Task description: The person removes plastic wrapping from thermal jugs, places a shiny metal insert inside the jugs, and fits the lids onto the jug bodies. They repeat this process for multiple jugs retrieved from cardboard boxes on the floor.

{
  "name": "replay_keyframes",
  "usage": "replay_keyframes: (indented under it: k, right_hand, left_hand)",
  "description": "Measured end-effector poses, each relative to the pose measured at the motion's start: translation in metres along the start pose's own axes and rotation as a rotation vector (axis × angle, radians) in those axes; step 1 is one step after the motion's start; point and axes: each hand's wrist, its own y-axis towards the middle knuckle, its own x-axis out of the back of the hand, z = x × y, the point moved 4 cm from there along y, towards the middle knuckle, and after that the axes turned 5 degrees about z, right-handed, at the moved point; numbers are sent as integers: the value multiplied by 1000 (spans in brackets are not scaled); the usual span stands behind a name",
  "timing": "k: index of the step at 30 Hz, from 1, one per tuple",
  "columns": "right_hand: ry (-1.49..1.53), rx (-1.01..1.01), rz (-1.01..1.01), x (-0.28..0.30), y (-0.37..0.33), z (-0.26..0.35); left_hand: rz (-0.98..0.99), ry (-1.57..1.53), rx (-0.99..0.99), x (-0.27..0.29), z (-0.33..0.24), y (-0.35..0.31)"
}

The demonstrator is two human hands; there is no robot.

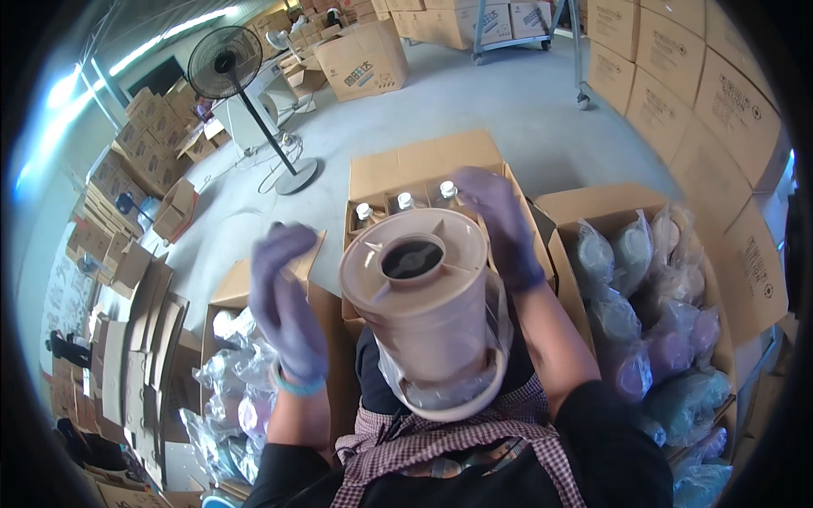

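Observation:
A beige plastic cylinder (423, 322) with a wide round flange and a dark central opening fills the space before my chest; its support cannot be made out. My left hand (288, 292), in a greyish-purple glove, is raised to its left, fingers bent toward the middle and nothing visible in them. To the cylinder's right, my right hand (501, 222) reaches over the open carton (428, 161), its gloved fingers extended and slightly blurred. Closest to those fingers is a white-capped bottle (448, 191). Two more bottles, one in the middle (406, 201) and one at the left (364, 212), stand in the carton.
Open cartons of plastic-wrapped items flank me, at the right (648, 330) and left (241, 381). A pedestal fan (225, 61) stands beyond, with a large carton (360, 63) behind it. Stacked cartons (720, 85) line the right; flattened cardboard (144, 364) leans at the left.

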Motion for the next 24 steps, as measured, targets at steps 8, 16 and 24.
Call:
replay_keyframes:
  k: [8,16,24]
  right_hand:
    - [573,-110,163,-10,-17,31]
    - [1429,-288,329,-112,70,-81]
    - [683,-492,126,-201,9,-143]
  left_hand:
    - [145,-507,152,-25,108,-35]
    - [319,-275,330,9,134,57]
    - [47,-554,462,-42,234,-12]
